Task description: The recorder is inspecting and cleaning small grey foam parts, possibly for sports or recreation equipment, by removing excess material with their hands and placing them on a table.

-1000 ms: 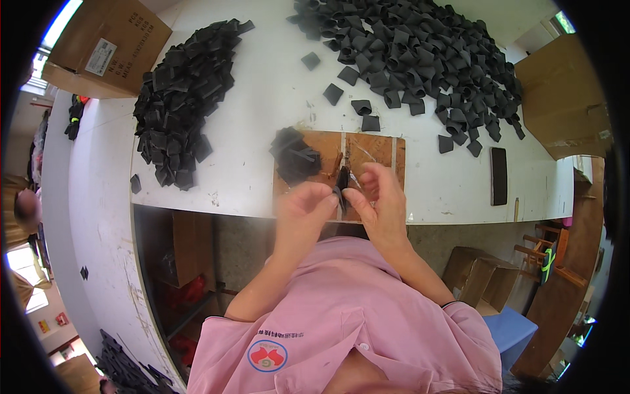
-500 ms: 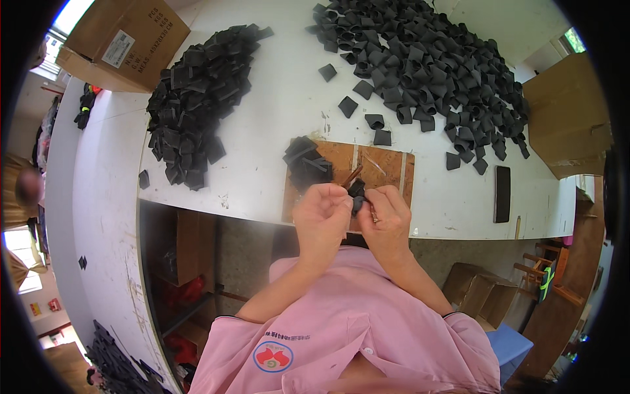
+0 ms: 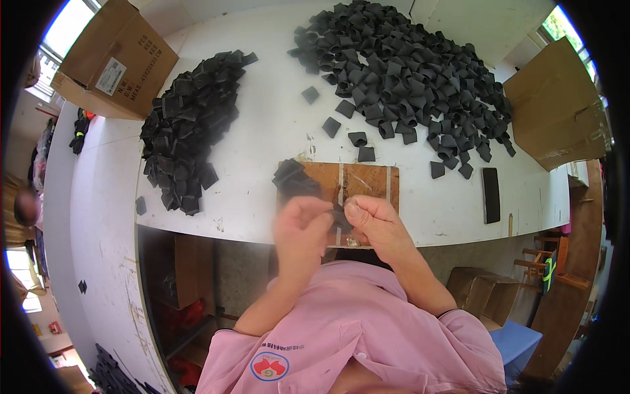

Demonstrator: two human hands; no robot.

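My left hand [image 3: 298, 230] and my right hand [image 3: 379, 230] meet over the near edge of a brown wooden board [image 3: 377, 177] on the white table. Between their fingertips is a small black piece of material [image 3: 340, 218], partly covered by the fingers. My right thumb and fingers pinch its right side. Slightly blurred, my left fingers are curled closed at its left side. Beyond my left hand, a small stack of flat black pieces [image 3: 295, 178] lies on the board's left part.
A heap of flat black pieces [image 3: 190, 131] lies at left, and a larger pile of folded, loop-like black pieces [image 3: 407, 72] at far right. Cardboard boxes stand at left [image 3: 125, 59] and right [image 3: 558, 105]. A dark phone [image 3: 491, 196] rests right of the board.
The view has shifted, so the table sits lower in it. My hands have turned around the black piece, and the brown stick seen above my left fingers no longer shows clearly.
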